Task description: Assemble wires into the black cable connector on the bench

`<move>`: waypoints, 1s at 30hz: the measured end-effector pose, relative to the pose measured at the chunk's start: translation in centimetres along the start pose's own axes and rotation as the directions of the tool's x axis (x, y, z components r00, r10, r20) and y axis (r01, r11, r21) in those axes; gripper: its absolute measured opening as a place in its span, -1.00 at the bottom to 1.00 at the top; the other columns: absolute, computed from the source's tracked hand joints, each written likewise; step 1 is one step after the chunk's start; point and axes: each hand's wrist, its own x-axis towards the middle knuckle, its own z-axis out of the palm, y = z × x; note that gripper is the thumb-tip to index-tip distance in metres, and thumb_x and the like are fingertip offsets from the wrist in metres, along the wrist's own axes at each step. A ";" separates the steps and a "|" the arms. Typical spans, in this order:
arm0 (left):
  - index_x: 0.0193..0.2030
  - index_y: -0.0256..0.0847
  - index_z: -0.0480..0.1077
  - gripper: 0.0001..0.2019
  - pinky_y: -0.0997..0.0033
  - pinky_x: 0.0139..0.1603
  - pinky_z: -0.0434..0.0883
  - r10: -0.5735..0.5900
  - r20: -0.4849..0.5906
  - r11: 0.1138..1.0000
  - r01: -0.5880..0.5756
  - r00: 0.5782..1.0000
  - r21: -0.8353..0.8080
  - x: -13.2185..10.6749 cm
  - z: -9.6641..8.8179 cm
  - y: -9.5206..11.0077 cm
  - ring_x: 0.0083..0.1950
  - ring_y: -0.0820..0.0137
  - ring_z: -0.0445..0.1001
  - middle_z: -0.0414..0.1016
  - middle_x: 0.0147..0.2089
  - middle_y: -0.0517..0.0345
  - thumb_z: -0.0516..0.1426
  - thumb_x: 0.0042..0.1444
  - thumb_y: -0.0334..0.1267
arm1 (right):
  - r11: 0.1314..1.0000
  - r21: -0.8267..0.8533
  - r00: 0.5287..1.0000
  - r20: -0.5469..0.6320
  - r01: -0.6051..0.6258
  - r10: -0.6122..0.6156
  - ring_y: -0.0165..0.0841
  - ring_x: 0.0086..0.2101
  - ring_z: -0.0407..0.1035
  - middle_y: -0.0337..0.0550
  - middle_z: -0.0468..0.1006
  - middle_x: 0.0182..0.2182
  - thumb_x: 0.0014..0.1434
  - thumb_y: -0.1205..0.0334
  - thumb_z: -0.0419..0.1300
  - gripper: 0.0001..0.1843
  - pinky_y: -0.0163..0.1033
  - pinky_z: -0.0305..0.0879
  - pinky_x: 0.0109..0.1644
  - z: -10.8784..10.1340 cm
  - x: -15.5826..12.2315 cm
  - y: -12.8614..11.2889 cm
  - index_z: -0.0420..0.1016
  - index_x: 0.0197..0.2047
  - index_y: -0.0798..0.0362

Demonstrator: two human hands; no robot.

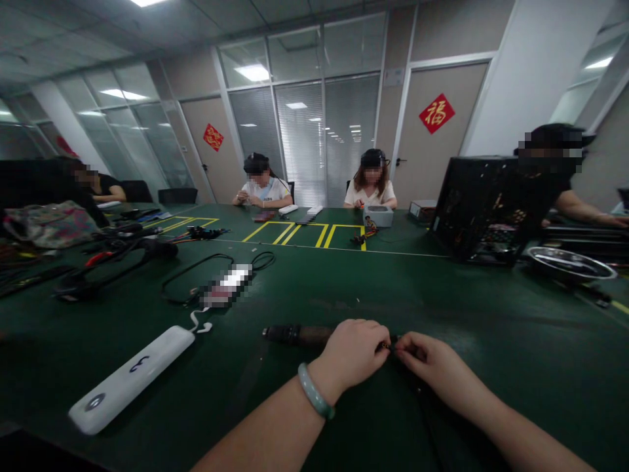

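A long dark cylindrical tool (314,335) lies sideways on the green table, its narrow metal-tipped end to the left. My left hand (354,351), with a jade-green bangle at the wrist, is closed around its right end. Small brass-coloured parts show between the thumb and fingers. Touching that same end, my right hand (427,360) pinches something small and dark whose kind is hidden by the fingers. A thin black cable (419,392) runs down from there toward the table's near edge.
Left of my hands lie a white power bank (135,377) and a phone (228,286) with cables. Headset-like gear (113,262) sits farther left. A black computer case (474,210) and a silver-rimmed round object (570,262) stand right. Several people sit or work around the table.
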 end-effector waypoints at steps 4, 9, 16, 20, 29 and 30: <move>-0.16 -0.12 0.38 -0.92 0.33 -0.09 0.35 -0.004 0.017 1.000 0.004 1.000 0.005 0.0 -0.1 0.1 -0.13 0.34 0.45 0.48 -0.15 0.24 0.16 0.22 -0.23 | 1.000 -0.001 1.000 -0.009 -0.011 0.011 -0.36 -0.40 0.40 -0.27 0.54 -0.39 0.24 0.12 0.11 -0.83 -0.34 0.24 -0.36 0.0 0.0 0.0 0.49 -0.26 -0.02; -0.17 -0.12 0.34 -0.89 0.34 -0.15 0.35 -0.046 0.036 0.999 0.045 0.998 0.024 0.1 -0.1 0.2 -0.16 0.34 0.45 0.47 -0.19 0.24 0.17 0.20 -0.22 | 1.000 0.011 1.000 0.014 -0.024 0.024 -0.35 -0.39 0.41 -0.26 0.55 -0.37 0.24 0.09 0.11 -0.80 -0.34 0.26 -0.35 0.0 0.0 0.1 0.49 -0.23 -0.02; -0.22 -0.14 0.34 -0.93 0.35 -0.15 0.34 -0.036 0.006 0.999 0.036 0.999 0.003 0.1 -0.2 0.3 -0.18 0.35 0.44 0.47 -0.22 0.24 0.17 0.18 -0.29 | 0.999 -0.014 0.999 0.016 -0.036 0.036 -0.35 -0.39 0.40 -0.24 0.55 -0.37 0.22 0.08 0.13 -0.80 -0.34 0.24 -0.38 0.0 -0.1 -0.2 0.49 -0.22 -0.01; -0.22 -0.14 0.35 -0.93 0.35 -0.16 0.35 -0.022 0.002 1.000 0.022 1.000 0.001 0.1 -0.1 0.3 -0.19 0.34 0.45 0.48 -0.23 0.24 0.17 0.17 -0.30 | 0.999 -0.009 0.999 0.013 -0.033 0.033 -0.34 -0.37 0.41 -0.24 0.56 -0.35 0.21 0.07 0.13 -0.79 -0.33 0.25 -0.35 0.1 0.0 0.0 0.49 -0.20 -0.01; -0.22 -0.14 0.38 -0.95 0.35 -0.11 0.34 -0.009 -0.009 1.000 0.008 1.000 -0.018 0.2 0.1 0.1 -0.17 0.34 0.45 0.49 -0.20 0.22 0.16 0.18 -0.31 | 0.999 -0.010 0.999 0.005 -0.037 0.037 -0.34 -0.38 0.42 -0.25 0.56 -0.37 0.23 0.06 0.11 -0.78 -0.34 0.25 -0.36 0.1 0.0 0.1 0.49 -0.22 -0.01; -0.21 -0.15 0.39 -0.96 0.34 -0.10 0.34 -0.006 -0.011 1.000 0.006 1.000 -0.022 0.2 0.1 0.1 -0.16 0.34 0.45 0.49 -0.19 0.22 0.16 0.18 -0.31 | 0.999 -0.008 0.999 0.003 -0.040 0.040 -0.34 -0.38 0.42 -0.25 0.56 -0.36 0.23 0.06 0.11 -0.78 -0.34 0.25 -0.36 0.2 0.0 0.1 0.49 -0.22 -0.01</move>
